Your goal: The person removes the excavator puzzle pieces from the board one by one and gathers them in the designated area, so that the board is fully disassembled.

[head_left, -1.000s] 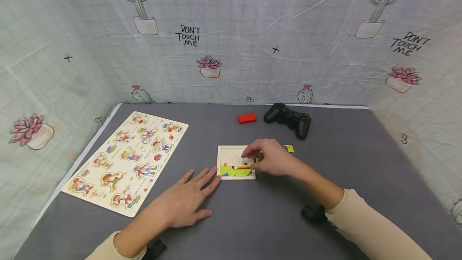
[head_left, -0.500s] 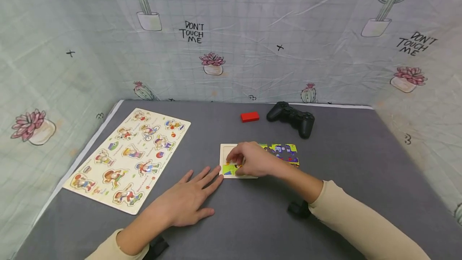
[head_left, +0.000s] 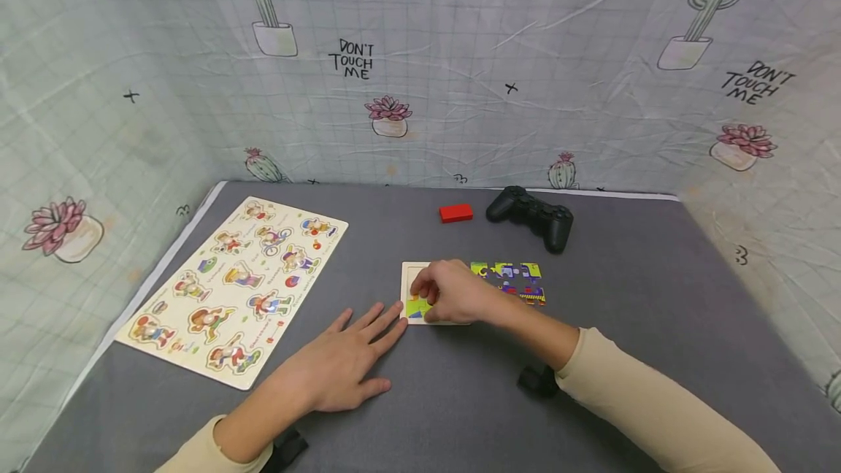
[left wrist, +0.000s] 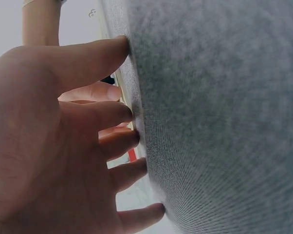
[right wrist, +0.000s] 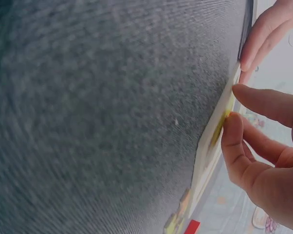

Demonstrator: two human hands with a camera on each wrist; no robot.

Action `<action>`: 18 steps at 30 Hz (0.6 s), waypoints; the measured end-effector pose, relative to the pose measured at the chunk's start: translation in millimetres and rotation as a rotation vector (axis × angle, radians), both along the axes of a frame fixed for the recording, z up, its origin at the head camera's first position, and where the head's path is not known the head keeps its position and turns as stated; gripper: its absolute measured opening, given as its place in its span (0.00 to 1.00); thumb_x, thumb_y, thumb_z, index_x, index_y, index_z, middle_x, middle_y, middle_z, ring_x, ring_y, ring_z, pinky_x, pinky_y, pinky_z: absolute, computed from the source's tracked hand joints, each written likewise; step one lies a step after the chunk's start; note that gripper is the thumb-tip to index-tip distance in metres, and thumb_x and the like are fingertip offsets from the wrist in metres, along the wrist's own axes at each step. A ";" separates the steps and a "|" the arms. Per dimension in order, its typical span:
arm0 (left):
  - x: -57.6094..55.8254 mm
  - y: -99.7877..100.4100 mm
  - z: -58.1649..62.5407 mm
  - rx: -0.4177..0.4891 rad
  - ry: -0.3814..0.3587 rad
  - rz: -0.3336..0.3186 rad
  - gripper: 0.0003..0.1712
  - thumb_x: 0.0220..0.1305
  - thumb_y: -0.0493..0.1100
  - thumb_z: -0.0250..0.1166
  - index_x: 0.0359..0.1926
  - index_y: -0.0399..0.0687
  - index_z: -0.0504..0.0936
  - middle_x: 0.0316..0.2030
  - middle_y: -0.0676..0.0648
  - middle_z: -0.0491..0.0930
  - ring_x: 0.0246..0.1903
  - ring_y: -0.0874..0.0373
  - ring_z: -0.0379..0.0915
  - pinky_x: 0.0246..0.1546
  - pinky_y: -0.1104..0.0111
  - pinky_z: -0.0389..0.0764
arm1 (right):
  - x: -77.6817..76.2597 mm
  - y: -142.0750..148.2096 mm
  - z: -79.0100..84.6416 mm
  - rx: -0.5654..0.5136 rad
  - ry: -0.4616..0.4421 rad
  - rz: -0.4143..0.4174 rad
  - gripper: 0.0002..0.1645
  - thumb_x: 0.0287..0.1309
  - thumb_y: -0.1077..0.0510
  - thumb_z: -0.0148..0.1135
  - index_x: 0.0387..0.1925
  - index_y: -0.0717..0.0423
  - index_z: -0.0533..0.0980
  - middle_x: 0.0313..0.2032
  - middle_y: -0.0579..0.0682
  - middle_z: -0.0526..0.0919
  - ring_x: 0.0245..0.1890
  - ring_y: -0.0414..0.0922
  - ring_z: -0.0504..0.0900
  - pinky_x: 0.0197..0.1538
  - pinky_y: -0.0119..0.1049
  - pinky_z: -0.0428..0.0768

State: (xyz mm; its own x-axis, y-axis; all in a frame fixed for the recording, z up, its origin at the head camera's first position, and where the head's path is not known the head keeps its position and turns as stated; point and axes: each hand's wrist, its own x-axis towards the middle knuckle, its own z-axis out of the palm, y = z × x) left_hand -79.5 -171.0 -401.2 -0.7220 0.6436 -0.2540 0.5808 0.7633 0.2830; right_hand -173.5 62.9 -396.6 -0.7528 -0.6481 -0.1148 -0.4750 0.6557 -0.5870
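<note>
A small wooden puzzle tray (head_left: 406, 272) lies on the grey table, with green and yellow puzzle pieces along its near side. My left hand (head_left: 348, 363) rests flat with fingers spread, its fingertips touching the tray's left edge. Over the tray, my right hand (head_left: 456, 290) bends its thumb and fingers down around a yellow puzzle piece (right wrist: 228, 113), which it seems to pinch at the tray's surface. The hand hides much of the tray in the head view. Several purple and yellow puzzle pieces (head_left: 525, 287) lie to the right of the tray.
A large wooden board (head_left: 243, 298) with cartoon figures lies at the left. Behind the tray are a red block (head_left: 456, 213) and a black game controller (head_left: 531, 217). A patterned cloth (head_left: 447, 79) stands up around the table's back and sides.
My right hand has moved left from the tray's right edge to over its pieces, uncovering the purple pieces at the right. My left hand stays at the tray's edge. The view has shifted slightly.
</note>
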 end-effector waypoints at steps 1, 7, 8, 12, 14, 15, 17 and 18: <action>0.1 0.1 0.0 0.000 -0.001 0.001 0.47 0.72 0.61 0.64 0.83 0.52 0.56 0.84 0.49 0.44 0.83 0.46 0.44 0.76 0.36 0.55 | 0.2 -0.4 0.0 0.001 -0.002 -0.005 0.20 0.48 0.64 0.81 0.45 0.58 0.85 0.33 0.47 0.85 0.32 0.36 0.78 0.39 0.27 0.79; -0.4 1.3 -0.6 -0.001 -0.001 0.001 0.47 0.73 0.61 0.63 0.83 0.52 0.56 0.85 0.49 0.44 0.83 0.46 0.44 0.76 0.36 0.55 | -0.4 -3.2 0.3 0.022 -0.034 -0.042 0.19 0.47 0.65 0.81 0.43 0.57 0.84 0.33 0.49 0.84 0.33 0.38 0.77 0.40 0.30 0.78; -0.5 1.5 -0.7 -0.002 0.000 0.000 0.47 0.73 0.61 0.63 0.83 0.52 0.56 0.85 0.49 0.44 0.83 0.46 0.44 0.76 0.36 0.55 | -0.6 -3.5 0.5 0.024 -0.041 -0.046 0.19 0.47 0.66 0.81 0.43 0.57 0.84 0.33 0.49 0.83 0.33 0.38 0.77 0.40 0.31 0.78; 0.1 1.4 -0.8 -0.005 0.005 -0.001 0.47 0.73 0.61 0.63 0.83 0.51 0.56 0.85 0.49 0.44 0.83 0.46 0.44 0.76 0.36 0.55 | -1.4 -4.3 0.8 0.023 -0.056 -0.051 0.19 0.47 0.66 0.80 0.42 0.57 0.83 0.32 0.49 0.83 0.32 0.39 0.77 0.39 0.30 0.77; 0.6 1.0 -0.9 -0.007 0.010 -0.002 0.47 0.72 0.61 0.64 0.83 0.51 0.56 0.84 0.49 0.44 0.83 0.46 0.45 0.76 0.36 0.56 | -1.5 -4.6 0.6 0.021 -0.057 -0.052 0.18 0.46 0.66 0.80 0.41 0.57 0.83 0.32 0.48 0.82 0.32 0.39 0.76 0.38 0.29 0.77; 0.8 0.9 -0.9 -0.007 0.012 -0.003 0.47 0.72 0.61 0.64 0.83 0.51 0.56 0.84 0.49 0.44 0.83 0.46 0.45 0.76 0.36 0.56 | -1.5 -4.8 0.3 0.021 -0.055 -0.052 0.18 0.46 0.67 0.79 0.41 0.57 0.82 0.32 0.49 0.82 0.32 0.39 0.76 0.38 0.29 0.76; 0.9 0.8 -1.2 -0.008 0.015 -0.004 0.47 0.72 0.62 0.63 0.83 0.51 0.56 0.85 0.49 0.44 0.83 0.46 0.45 0.76 0.37 0.56 | -1.4 -5.0 -0.2 0.015 -0.048 -0.053 0.18 0.46 0.67 0.79 0.40 0.57 0.82 0.32 0.49 0.82 0.31 0.39 0.76 0.37 0.29 0.76; 0.9 0.8 -1.3 -0.008 0.016 -0.004 0.47 0.73 0.62 0.63 0.83 0.51 0.56 0.85 0.49 0.44 0.83 0.46 0.45 0.76 0.36 0.56 | -1.1 -5.2 -0.5 0.013 -0.045 -0.054 0.18 0.45 0.67 0.79 0.40 0.57 0.82 0.32 0.49 0.82 0.31 0.38 0.76 0.37 0.29 0.76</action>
